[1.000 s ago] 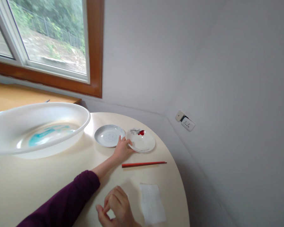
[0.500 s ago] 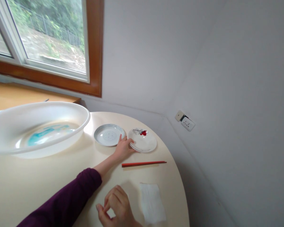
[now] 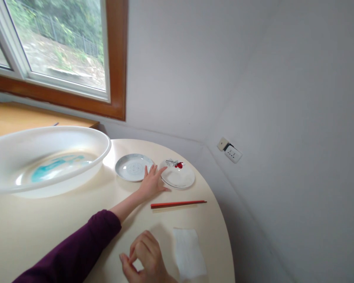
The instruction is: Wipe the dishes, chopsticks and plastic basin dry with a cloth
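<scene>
My left hand (image 3: 153, 181), reaching out from a purple sleeve, is open with its fingers spread. It lies between a pale grey-blue plate (image 3: 129, 169) and a small stack of white plates (image 3: 179, 177) with a red flower and grey sprigs. Its forefinger and thumb are at the stack's left edge; whether they touch it I cannot tell. My right hand (image 3: 147, 255) is nearer me with its fingers curled into a loose closed shape, and nothing shows in it. Just in front of the plates lie red chopsticks (image 3: 177, 204). Beside my right hand is a white paper napkin (image 3: 189, 251).
A large translucent white basin (image 3: 104, 151) with a blue pattern on its bottom stands at the left of the round cream table (image 3: 61, 232). Behind it is a wooden surface (image 3: 32, 118) below the window. The table's curved edge runs close to the wall at right.
My left hand has let go of the stacked plates' edge and its fingers have spread, drawing slightly left. My right hand stays in place.
</scene>
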`<state>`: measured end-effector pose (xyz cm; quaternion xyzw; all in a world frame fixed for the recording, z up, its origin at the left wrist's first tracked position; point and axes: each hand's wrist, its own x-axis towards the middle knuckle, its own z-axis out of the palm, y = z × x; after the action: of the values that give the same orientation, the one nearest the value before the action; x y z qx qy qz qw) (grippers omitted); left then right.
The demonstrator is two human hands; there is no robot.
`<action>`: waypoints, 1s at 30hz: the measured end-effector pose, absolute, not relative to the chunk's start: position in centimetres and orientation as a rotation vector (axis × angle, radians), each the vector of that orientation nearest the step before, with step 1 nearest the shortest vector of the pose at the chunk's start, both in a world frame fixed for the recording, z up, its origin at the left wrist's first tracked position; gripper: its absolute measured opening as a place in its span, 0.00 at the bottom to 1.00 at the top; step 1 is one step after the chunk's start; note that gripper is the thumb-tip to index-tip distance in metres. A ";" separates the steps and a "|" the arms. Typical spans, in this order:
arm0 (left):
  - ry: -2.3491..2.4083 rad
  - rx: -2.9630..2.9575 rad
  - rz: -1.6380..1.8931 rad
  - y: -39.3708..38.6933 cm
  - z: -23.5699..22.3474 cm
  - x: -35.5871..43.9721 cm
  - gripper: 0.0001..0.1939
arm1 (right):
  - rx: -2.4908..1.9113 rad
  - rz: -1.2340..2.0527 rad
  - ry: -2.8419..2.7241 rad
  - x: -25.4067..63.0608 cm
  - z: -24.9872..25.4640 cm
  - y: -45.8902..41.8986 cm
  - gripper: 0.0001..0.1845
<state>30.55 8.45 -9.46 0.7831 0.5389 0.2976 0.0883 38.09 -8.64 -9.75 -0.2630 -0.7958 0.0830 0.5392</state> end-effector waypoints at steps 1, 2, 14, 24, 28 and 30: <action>1.603 2.334 0.908 8.1 -9.3 30.2 0.43 | -0.625 0.196 -1.885 38.1 -9.7 -8.7 0.11; 1.598 2.338 0.944 7.6 -9.1 29.7 0.41 | -0.625 0.197 -1.878 38.2 -9.6 -8.7 0.11; 1.418 2.447 0.424 1.3 -7.1 29.9 0.25 | -0.635 0.193 -1.858 38.3 -9.1 -8.6 0.13; 1.423 2.664 0.085 3.0 -7.8 32.8 0.17 | -0.664 0.211 -1.852 38.6 -9.0 -8.6 0.12; 1.404 2.695 -0.084 3.3 -7.3 33.1 0.18 | -0.661 0.221 -1.850 38.6 -9.0 -8.6 0.12; 1.403 2.691 -0.109 3.4 -7.2 33.1 0.17 | -0.664 0.226 -1.853 38.7 -8.9 -8.6 0.12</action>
<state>33.14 3.40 -7.18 0.8849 0.4614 -0.0358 0.0522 38.66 -8.58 -8.95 -0.2803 -0.7823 0.0953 0.5481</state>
